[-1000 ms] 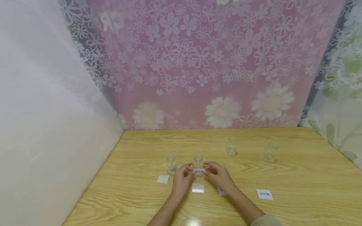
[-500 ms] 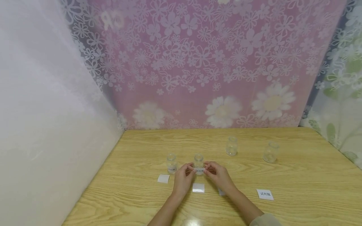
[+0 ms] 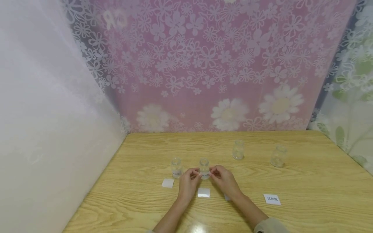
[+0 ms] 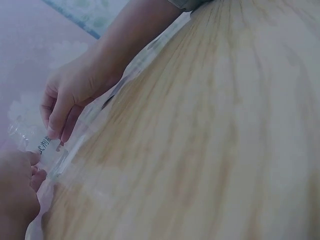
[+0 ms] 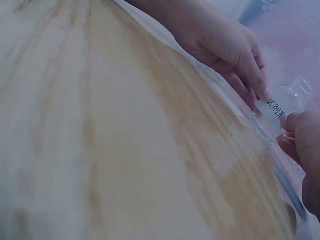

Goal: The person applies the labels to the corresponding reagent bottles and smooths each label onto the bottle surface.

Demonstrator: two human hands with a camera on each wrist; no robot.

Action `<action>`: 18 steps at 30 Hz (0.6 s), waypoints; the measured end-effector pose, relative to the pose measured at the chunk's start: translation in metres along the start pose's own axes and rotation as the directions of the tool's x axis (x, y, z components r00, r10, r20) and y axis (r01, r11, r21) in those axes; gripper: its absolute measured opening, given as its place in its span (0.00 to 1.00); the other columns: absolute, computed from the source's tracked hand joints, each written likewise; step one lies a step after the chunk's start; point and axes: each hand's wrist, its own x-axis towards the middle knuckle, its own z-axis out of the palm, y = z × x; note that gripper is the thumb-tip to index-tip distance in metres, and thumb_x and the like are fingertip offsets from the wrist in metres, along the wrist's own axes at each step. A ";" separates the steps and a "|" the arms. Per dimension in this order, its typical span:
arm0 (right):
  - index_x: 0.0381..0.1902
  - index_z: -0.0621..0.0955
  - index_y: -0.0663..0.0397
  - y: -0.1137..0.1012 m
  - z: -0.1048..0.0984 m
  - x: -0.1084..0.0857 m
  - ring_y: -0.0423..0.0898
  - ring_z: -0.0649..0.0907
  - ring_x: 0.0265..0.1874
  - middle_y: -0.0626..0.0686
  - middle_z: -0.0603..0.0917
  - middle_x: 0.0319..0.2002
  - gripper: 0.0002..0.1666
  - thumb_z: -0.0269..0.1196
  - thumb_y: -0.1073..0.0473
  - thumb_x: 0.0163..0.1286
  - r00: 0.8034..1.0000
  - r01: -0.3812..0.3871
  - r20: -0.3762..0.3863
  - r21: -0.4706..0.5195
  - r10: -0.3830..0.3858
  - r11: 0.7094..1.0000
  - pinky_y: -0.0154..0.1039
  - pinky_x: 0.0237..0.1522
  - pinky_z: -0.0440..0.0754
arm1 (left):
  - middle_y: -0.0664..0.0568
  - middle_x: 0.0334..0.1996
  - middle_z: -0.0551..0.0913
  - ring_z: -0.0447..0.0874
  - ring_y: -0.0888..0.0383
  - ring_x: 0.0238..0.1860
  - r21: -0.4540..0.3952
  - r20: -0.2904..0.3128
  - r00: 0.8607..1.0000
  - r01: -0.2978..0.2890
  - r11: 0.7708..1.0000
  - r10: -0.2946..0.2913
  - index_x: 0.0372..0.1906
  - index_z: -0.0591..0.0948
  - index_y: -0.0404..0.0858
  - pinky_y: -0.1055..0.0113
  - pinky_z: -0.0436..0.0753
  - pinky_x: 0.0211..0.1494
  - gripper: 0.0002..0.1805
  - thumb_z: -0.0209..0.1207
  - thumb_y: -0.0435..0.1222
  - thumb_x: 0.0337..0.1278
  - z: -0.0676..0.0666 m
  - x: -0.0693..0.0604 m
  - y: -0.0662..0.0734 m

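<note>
A small clear glass bottle (image 3: 204, 164) stands upright on the wooden table, with a white label (image 3: 205, 175) bearing black characters across its lower front. My left hand (image 3: 187, 185) pinches the label's left end between thumb and fingers. At the other end, my right hand (image 3: 225, 182) pinches it the same way. Both wrist views show the label (image 5: 275, 108) lying against the glass, thumbs at its two ends. Just left of my left hand is a second bottle (image 3: 176, 166) that carries a similar label low on its side.
Two unlabelled glass bottles stand farther back: one (image 3: 238, 150) right of centre, another (image 3: 278, 157) farther right. White paper squares lie in front, one at left (image 3: 167, 183) and one in the middle (image 3: 203, 193). A printed label (image 3: 272, 199) lies at right; another piece (image 3: 227, 197) is partly under my right wrist.
The label has moved slightly up and away from me, and now lies closer against the bottle's front. Both hands keep their pinch on its ends. The other bottles and papers stay put.
</note>
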 end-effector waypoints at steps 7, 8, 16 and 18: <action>0.26 0.77 0.57 0.002 0.001 0.001 0.53 0.83 0.36 0.58 0.83 0.35 0.11 0.66 0.76 0.51 0.999 0.021 -0.039 -0.012 -0.021 1.000 0.36 0.36 0.81 | 0.41 0.39 0.82 0.82 0.49 0.41 -0.079 -0.028 0.999 -0.024 0.997 0.022 0.28 0.77 0.30 0.70 0.79 0.41 0.05 0.62 0.27 0.52 0.000 -0.002 -0.001; 0.26 0.77 0.57 0.002 0.002 0.001 0.53 0.83 0.36 0.57 0.83 0.35 0.12 0.67 0.75 0.51 0.999 0.014 -0.039 -0.018 -0.015 1.000 0.36 0.36 0.81 | 0.41 0.39 0.82 0.82 0.50 0.41 -0.092 -0.033 0.999 -0.035 0.995 0.032 0.28 0.75 0.31 0.70 0.79 0.41 0.06 0.62 0.28 0.52 0.000 -0.002 -0.002; 0.30 0.76 0.59 0.000 0.001 0.002 0.52 0.83 0.36 0.57 0.83 0.35 0.13 0.67 0.76 0.50 0.999 -0.035 -0.015 0.012 0.035 0.999 0.35 0.37 0.80 | 0.39 0.41 0.80 0.80 0.45 0.43 -0.171 -0.001 0.999 0.042 0.984 -0.043 0.47 0.73 0.29 0.63 0.78 0.47 0.18 0.62 0.25 0.49 -0.002 0.001 -0.008; 0.35 0.74 0.63 0.000 0.002 0.003 0.54 0.82 0.37 0.58 0.82 0.36 0.17 0.66 0.78 0.49 0.998 -0.065 0.002 0.057 0.065 0.996 0.36 0.39 0.80 | 0.37 0.41 0.80 0.80 0.43 0.43 -0.160 0.000 0.999 0.036 0.987 -0.036 0.50 0.74 0.28 0.60 0.78 0.47 0.20 0.61 0.24 0.50 -0.003 0.001 -0.005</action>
